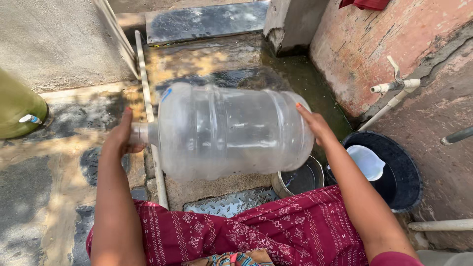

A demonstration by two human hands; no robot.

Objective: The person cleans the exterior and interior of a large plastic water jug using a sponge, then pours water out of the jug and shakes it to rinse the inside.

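A large clear plastic water jug [231, 132] is held sideways in the air above wet ground, its neck pointing left. My left hand [120, 135] covers the mouth of the neck with the palm. My right hand [313, 123] presses flat against the jug's base on the right. Both arms reach forward over my lap, which is covered in maroon patterned cloth [256, 231]. A little water seems to sit inside the jug.
A steel pot [300, 181] sits under the jug's right end. A black tub [401, 172] holding a white scoop [367, 161] stands to the right, below a white tap [396, 86] on the pink wall. A white pipe [148, 113] runs along the ground. A green container [17, 108] is far left.
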